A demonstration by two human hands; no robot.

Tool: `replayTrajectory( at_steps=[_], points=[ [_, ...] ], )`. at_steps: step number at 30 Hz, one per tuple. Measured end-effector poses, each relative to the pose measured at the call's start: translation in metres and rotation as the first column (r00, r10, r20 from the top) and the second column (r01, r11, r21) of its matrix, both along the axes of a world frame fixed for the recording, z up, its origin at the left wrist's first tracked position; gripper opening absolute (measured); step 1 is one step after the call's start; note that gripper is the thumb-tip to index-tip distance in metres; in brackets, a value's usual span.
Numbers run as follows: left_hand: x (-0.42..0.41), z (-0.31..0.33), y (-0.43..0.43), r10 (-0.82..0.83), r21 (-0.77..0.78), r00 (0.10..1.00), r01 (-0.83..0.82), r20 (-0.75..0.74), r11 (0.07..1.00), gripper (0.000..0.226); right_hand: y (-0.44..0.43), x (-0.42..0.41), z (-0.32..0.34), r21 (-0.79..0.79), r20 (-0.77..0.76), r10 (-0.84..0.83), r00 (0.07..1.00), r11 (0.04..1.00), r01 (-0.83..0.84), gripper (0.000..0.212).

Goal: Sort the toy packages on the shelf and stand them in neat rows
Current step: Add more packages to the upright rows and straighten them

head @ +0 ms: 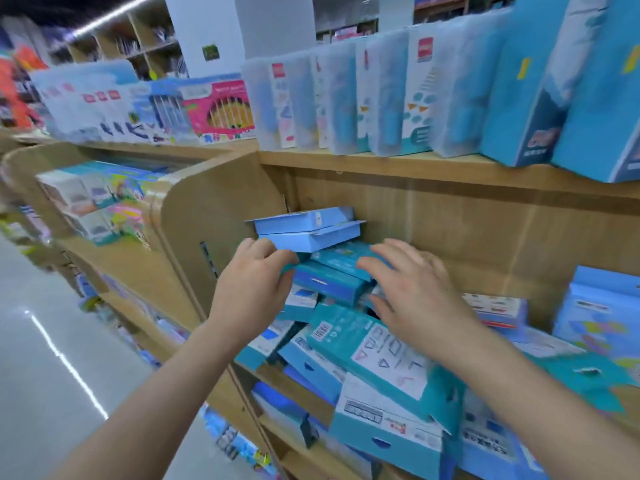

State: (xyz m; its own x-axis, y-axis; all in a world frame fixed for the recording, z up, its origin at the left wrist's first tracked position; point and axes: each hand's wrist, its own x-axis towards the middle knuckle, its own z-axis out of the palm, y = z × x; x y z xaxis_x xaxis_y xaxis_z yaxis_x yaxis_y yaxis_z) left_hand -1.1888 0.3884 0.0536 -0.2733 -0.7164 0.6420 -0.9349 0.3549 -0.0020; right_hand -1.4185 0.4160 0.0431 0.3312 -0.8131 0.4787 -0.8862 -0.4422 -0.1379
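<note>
A jumbled heap of blue and teal toy packages (367, 344) lies on the middle wooden shelf (450, 230). Two light-blue flat boxes (308, 226) are stacked on top at the back left. My left hand (256, 285) grips the left end of a dark-blue package (329, 284) in the heap, fingers curled round its edge. My right hand (412, 292) lies spread with straight fingers on the teal packages just to the right, touching their tops. A large teal box with a white triangle label (388, 355) leans in front, below my right hand.
The top shelf (381, 161) carries upright translucent and blue boxes (391, 95) in a row. More packages stand at the right (602, 317). A curved wooden side panel (207, 209) bounds the bay on the left; beyond it is the shiny aisle floor (52, 358).
</note>
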Motion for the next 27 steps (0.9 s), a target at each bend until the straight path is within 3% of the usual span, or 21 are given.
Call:
replayTrajectory(
  at_steps=[6, 10, 13, 17, 21, 23, 25, 27],
  points=[
    [0.034, 0.004, -0.033, -0.055, 0.028, 0.997, 0.056, -0.058, 0.998, 0.018, -0.063, 0.063, 0.007, -0.116, -0.022, -0.096, 0.995, 0.989, 0.093, 0.064],
    [0.048, 0.009, -0.045, -0.078, 0.081, 0.991, 0.087, -0.112, 0.993, 0.026, -0.092, 0.071, 0.009, -0.064, 0.116, -0.146, 0.982, 0.986, 0.154, 0.036],
    [0.053, 0.008, -0.054, -0.104, 0.146, 0.987, 0.122, -0.126, 0.982, 0.033, -0.108, 0.072, 0.007, -0.011, 0.149, -0.17, 0.974, 0.985, 0.174, 0.034],
    [0.05, 0.005, -0.061, -0.127, 0.249, 0.975, 0.171, -0.183, 0.953, 0.06, -0.115, 0.072, 0.006, -0.066, 0.21, -0.09, 0.974, 0.992, 0.106, 0.029],
    [0.052, 0.001, -0.068, -0.141, 0.324, 0.963, 0.212, -0.229, 0.922, 0.077, -0.102, 0.075, 0.027, -0.269, 0.326, 0.061, 0.944, 0.963, 0.031, 0.029],
    [0.054, 0.003, -0.068, -0.191, 0.374, 0.925, 0.313, -0.329, 0.873, 0.082, -0.093, 0.078, 0.046, -0.34, 0.328, 0.098, 0.94, 0.94, 0.02, 0.029],
    [0.055, 0.009, -0.058, -0.226, 0.339, 0.84, 0.424, -0.492, 0.84, 0.073, -0.083, 0.081, 0.057, -0.351, 0.378, 0.127, 0.917, 0.936, 0.015, 0.022],
    [0.056, 0.019, -0.042, -0.227, 0.248, 0.757, 0.457, -0.613, 0.854, 0.047, -0.076, 0.083, 0.064, -0.283, 0.559, 0.168, 0.812, 0.959, -0.004, 0.016]
  ],
)
